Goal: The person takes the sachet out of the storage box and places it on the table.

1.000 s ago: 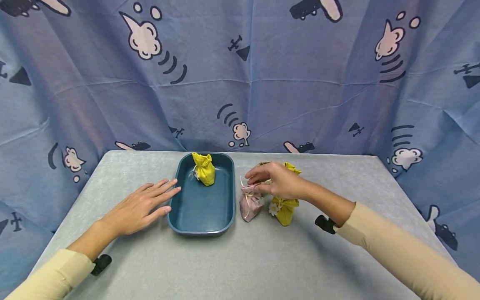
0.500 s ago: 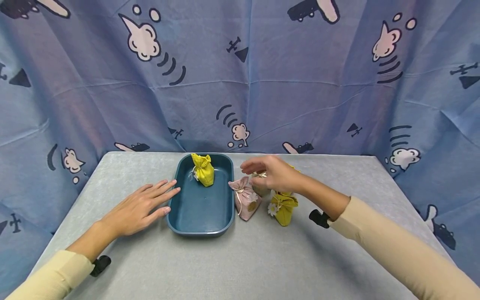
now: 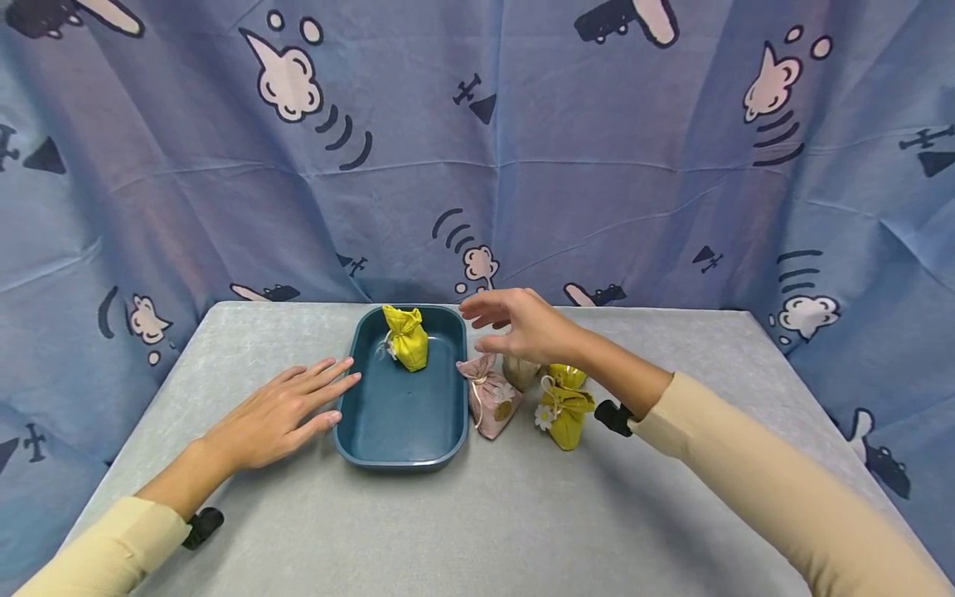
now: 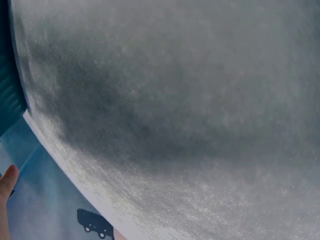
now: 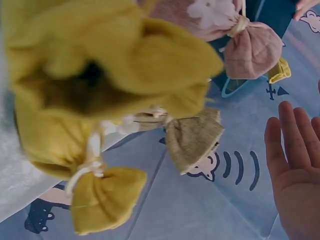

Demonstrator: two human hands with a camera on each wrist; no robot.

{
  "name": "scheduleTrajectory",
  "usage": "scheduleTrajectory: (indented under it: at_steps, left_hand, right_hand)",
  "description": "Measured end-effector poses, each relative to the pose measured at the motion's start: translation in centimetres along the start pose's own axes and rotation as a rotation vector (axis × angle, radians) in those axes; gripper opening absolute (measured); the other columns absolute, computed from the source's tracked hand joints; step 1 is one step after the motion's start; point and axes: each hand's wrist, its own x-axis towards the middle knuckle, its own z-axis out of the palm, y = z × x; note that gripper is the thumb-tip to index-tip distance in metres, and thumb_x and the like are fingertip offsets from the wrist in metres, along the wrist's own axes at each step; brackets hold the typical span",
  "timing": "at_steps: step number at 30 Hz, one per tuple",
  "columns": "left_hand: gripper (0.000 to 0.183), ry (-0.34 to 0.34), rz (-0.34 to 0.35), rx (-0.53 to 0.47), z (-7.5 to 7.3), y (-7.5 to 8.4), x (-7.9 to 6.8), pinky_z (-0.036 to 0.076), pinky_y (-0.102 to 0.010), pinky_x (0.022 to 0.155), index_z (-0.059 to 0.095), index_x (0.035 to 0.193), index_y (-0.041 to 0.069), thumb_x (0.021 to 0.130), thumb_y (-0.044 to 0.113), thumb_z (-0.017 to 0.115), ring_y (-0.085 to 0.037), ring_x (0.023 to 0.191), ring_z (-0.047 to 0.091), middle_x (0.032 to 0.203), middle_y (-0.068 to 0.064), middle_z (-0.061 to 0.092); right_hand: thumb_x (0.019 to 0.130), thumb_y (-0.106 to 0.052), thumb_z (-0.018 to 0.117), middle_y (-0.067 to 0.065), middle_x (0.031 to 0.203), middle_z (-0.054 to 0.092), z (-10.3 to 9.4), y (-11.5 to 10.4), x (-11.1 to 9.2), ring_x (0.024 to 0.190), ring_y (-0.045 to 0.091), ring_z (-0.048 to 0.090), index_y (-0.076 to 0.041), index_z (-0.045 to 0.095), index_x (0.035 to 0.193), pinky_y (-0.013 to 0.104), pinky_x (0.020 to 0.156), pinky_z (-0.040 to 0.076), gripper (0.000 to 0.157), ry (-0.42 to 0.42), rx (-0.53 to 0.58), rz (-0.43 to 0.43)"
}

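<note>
My left hand lies with straight fingers at the left rim of a blue-green tray. A yellow drawstring pouch stands in the tray's far part. My right hand hovers over the far end of the pouches, fingers slightly bent and apart, holding nothing. Below it a pink pouch leans at the tray's right rim. The beige pouch is partly hidden by the hand; its tied top shows in the right wrist view. To its right are a front yellow pouch and a rear yellow pouch.
A grey cloth-like tabletop stretches around the tray and pouches. Behind the table's far edge hangs a blue patterned curtain. Dark wrist cameras are strapped at both sleeves.
My right hand has let go of the pink pouch, which now tips toward the tray. The hand has lifted away to the far left. My left hand has stayed put.
</note>
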Motion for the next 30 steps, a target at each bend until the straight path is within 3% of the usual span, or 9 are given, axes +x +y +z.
scheduleTrajectory:
  at_steps: [15,30]
  left_hand:
    - [0.056,0.009,0.026,0.003,0.2,-0.3,0.2,0.029,-0.057,0.112,0.039,0.155,0.021,0.104,0.040,0.051,-0.030,0.146,0.031,0.162,-0.001,0.031]
    - [0.056,-0.018,-0.010,-0.012,0.1,-0.3,0.0,0.027,-0.056,0.114,0.036,0.156,0.026,0.104,0.043,0.049,-0.026,0.148,0.029,0.163,0.003,0.028]
  right_hand:
    - [0.088,-0.003,0.076,0.015,0.137,0.059,0.9,-0.2,3.4,0.120,0.028,0.062,0.000,0.056,0.137,0.040,0.100,0.050,0.054,0.012,0.058,0.022]
    - [0.089,-0.004,0.074,0.014,0.140,0.057,3.1,-0.7,6.9,0.126,0.028,0.058,0.000,0.054,0.139,0.040,0.102,0.048,0.054,-0.020,0.075,0.048]
